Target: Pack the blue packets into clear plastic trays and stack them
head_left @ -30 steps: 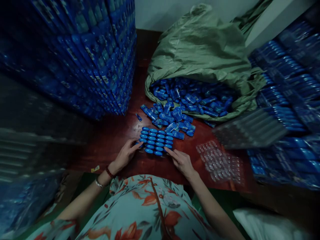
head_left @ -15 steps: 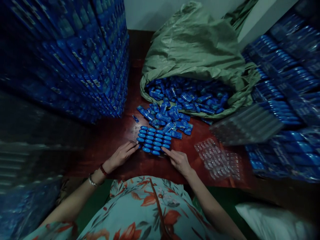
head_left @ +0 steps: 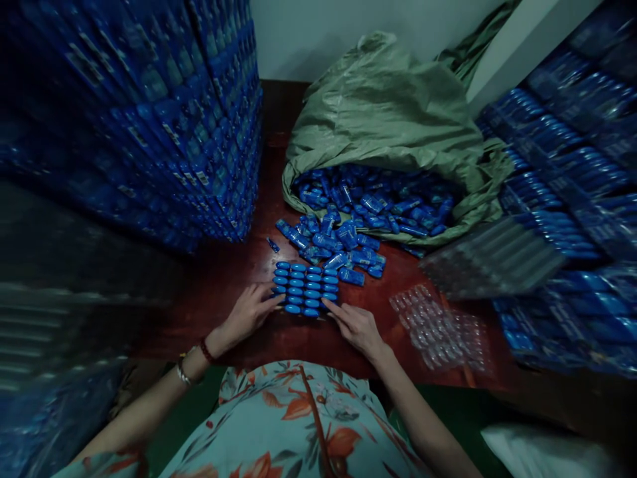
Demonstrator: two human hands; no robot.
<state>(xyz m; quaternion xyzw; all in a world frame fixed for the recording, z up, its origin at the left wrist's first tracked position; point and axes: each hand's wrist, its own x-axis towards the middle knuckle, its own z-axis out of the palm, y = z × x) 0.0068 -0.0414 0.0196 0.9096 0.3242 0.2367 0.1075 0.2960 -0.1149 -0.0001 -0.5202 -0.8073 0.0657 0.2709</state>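
A clear tray filled with rows of small blue items (head_left: 305, 287) lies on the red-brown table (head_left: 219, 285) in front of me. My left hand (head_left: 249, 312) rests at the tray's left front corner, fingertips touching its edge. My right hand (head_left: 354, 325) touches the tray's right front corner with spread fingers. Just beyond the tray lies a loose heap of blue items (head_left: 333, 242), spilling from an open green sack (head_left: 388, 119).
Tall stacks of filled blue trays (head_left: 164, 113) stand at the left, and more stacks (head_left: 562, 199) stand at the right. Empty clear blister trays (head_left: 440, 328) lie right of my right hand. A single blue item (head_left: 271, 244) lies apart on the table.
Both hands stay at the tray's front corners. The view has shifted slightly, so the tray sits a little lower in the picture.
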